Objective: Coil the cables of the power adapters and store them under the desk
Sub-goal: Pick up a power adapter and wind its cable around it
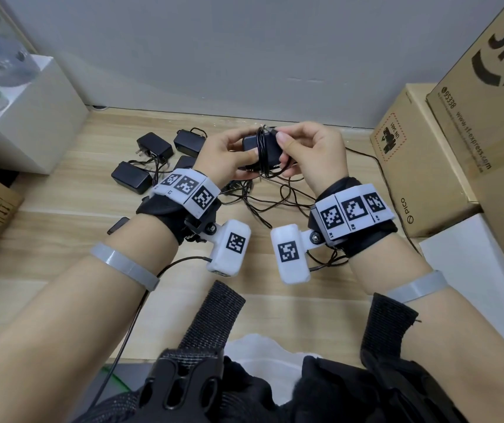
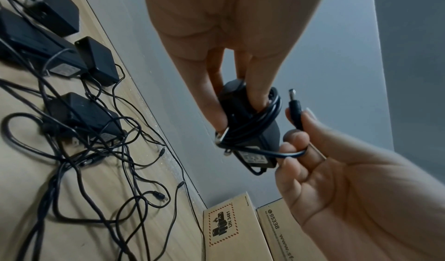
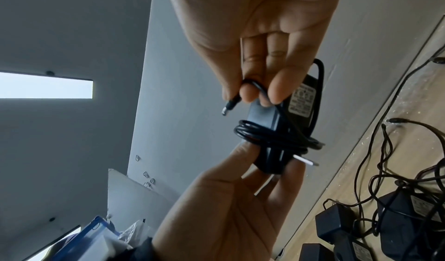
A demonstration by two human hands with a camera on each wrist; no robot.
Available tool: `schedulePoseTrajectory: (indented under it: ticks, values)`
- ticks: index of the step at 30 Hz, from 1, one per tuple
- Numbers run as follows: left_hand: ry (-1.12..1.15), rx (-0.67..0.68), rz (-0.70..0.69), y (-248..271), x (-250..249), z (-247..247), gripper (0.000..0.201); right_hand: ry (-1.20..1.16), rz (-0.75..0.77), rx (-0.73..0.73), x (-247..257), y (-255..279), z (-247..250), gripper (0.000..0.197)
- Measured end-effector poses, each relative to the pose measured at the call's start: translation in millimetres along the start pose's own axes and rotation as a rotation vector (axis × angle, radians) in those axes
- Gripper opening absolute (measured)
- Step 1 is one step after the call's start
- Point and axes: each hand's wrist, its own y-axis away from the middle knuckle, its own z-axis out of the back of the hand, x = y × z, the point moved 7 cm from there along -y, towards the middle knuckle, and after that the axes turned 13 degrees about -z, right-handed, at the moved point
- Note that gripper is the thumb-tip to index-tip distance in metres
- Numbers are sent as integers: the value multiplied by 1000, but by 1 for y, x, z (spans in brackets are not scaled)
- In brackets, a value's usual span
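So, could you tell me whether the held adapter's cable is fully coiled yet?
Nearly. Several turns wrap the adapter; the right hand pinches the plug, still loose.

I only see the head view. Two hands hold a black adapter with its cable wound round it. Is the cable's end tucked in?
Observer: No. The left wrist view shows the right hand pinching the plug, which points clear of the coil.
Operator: Where are the prongs?
Observer: The prongs stick out just past the left hand's fingers, and the coil runs right beside them.
Operator: Any writing on it?
Observer: The right wrist view shows a white label on the adapter; its print is too small to read.
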Motion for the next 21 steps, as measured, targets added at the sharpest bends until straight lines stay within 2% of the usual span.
schedulePoseTrajectory:
  ticks: [8, 14, 21]
  values:
    - [1, -76, -9, 0, 0, 1, 34, 30, -89, -56, -5, -5, 3, 19]
    - [-45, -45, -56, 1, -3, -1, 42, 81, -98, 5, -8, -7, -3, 17]
    - [-158, -27, -82, 0, -7, -2, 52, 85, -92, -7, -14, -8, -5, 22]
